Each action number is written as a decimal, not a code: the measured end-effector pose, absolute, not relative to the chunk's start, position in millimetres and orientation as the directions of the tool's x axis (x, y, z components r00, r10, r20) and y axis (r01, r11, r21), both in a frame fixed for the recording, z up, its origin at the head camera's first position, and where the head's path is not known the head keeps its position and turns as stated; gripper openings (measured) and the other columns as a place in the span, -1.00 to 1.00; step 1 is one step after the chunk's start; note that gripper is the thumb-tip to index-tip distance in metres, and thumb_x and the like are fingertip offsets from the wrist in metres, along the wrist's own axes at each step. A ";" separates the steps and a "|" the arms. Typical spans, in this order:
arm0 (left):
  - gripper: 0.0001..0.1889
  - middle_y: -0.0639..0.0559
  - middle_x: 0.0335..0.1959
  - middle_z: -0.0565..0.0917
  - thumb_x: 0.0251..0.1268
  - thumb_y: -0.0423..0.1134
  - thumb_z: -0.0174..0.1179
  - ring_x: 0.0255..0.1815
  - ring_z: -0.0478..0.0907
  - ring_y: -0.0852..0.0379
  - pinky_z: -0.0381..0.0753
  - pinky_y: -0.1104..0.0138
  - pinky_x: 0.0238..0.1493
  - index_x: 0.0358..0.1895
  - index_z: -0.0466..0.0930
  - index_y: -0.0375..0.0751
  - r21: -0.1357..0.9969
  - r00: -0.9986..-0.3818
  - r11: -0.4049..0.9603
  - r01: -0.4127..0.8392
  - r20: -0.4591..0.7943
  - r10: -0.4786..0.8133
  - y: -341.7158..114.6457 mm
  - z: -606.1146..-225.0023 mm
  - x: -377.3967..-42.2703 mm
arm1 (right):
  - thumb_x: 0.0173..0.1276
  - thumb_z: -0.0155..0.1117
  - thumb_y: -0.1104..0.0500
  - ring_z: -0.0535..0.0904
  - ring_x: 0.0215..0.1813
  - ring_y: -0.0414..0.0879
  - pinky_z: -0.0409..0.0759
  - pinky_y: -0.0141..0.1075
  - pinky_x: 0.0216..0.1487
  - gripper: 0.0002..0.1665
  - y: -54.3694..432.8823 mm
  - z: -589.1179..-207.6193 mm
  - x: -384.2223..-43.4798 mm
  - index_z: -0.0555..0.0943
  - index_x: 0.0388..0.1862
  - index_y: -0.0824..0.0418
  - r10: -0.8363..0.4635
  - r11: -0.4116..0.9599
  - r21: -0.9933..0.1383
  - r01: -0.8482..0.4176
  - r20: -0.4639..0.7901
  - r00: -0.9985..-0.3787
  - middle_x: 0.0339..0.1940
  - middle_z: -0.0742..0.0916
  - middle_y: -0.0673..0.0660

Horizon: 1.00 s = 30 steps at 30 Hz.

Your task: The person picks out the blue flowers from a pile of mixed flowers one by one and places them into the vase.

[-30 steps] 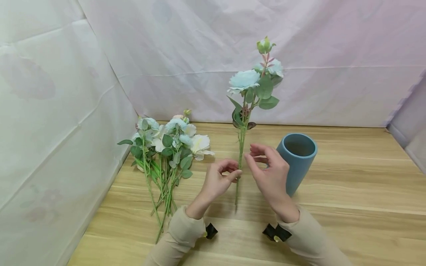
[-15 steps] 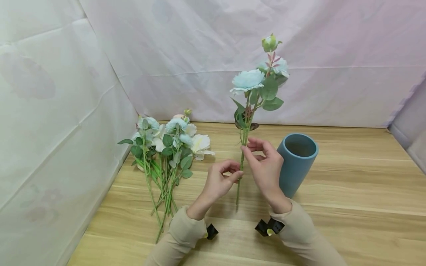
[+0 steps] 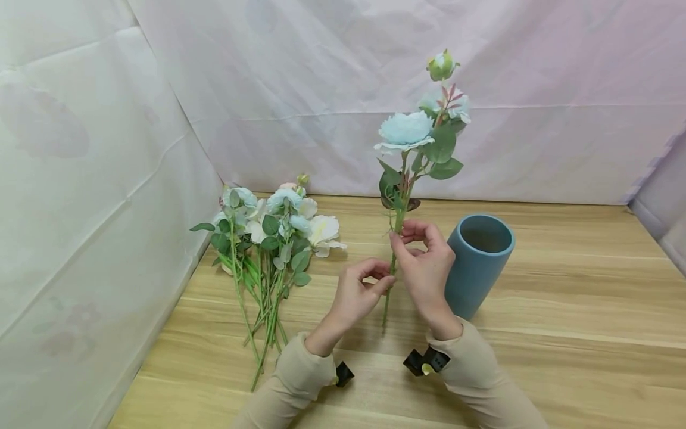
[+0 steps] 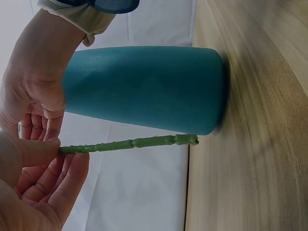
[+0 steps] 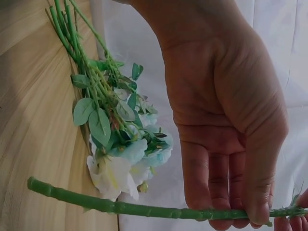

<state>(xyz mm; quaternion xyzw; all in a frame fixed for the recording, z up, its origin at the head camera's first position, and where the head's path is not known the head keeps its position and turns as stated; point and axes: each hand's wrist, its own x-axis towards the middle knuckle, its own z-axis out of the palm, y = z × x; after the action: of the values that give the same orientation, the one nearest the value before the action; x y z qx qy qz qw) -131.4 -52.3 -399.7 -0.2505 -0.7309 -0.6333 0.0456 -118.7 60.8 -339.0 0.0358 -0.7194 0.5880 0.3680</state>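
Beside right hand (image 3: 427,265): upright blue vase (image 3: 474,283), flower (image 3: 405,130) outside.

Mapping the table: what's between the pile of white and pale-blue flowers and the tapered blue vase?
In the head view, the left hand and right hand, pinching a green-stemmed pale-blue flower spray.

In the lower middle of the frame, bare hands (image 3: 360,292) emerge from smooth beige sleeves (image 3: 300,372) with loose, softly creased cuffs (image 3: 452,338); angular black wrist devices (image 3: 436,359) beside them carry small yellow patches (image 3: 427,369).
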 end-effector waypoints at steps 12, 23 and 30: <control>-0.88 -0.27 -0.39 0.66 0.09 -0.53 0.27 -0.38 0.61 -0.07 0.64 0.41 -0.42 -0.27 0.63 -0.49 0.908 -0.886 0.083 0.410 0.375 0.273 -50.4 -398.8 -130.9 | 0.12 0.37 0.38 0.55 -0.36 -0.19 0.55 -0.55 -0.48 -0.81 67.4 -356.9 -131.3 0.60 -0.26 0.42 0.343 0.298 -0.755 -0.584 0.656 -0.673 -0.39 0.66 0.23; -0.82 -0.10 -0.34 0.68 0.11 -0.39 0.32 -0.33 0.62 0.08 0.66 0.28 -0.36 -0.18 0.65 -0.31 0.845 -0.838 0.114 0.522 0.483 0.255 -64.0 -395.2 -134.3 | 0.13 0.36 0.40 0.55 -0.36 -0.15 0.56 -0.54 -0.44 -0.80 69.8 -343.2 -133.4 0.62 -0.24 0.43 0.319 0.337 -0.681 -0.651 0.733 -0.601 -0.43 0.66 0.23; -0.87 -0.19 -0.40 0.67 0.10 -0.49 0.29 -0.39 0.64 -0.02 0.67 0.30 -0.35 -0.26 0.63 -0.44 0.759 -0.805 0.268 0.594 0.561 0.195 -90.9 -387.3 -146.9 | 0.12 0.31 0.47 0.55 -0.35 -0.16 0.55 -0.51 -0.46 -0.81 78.2 -314.5 -127.7 0.59 -0.26 0.51 0.356 0.286 -0.626 -0.726 0.773 -0.526 -0.43 0.63 0.20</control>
<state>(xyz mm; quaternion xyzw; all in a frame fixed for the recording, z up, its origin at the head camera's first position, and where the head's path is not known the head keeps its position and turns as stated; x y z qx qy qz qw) -146.9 -90.9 -387.3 -0.2544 -0.7753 -0.5488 0.1814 -127.7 78.2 -314.5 0.1416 -0.6526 0.5805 0.4659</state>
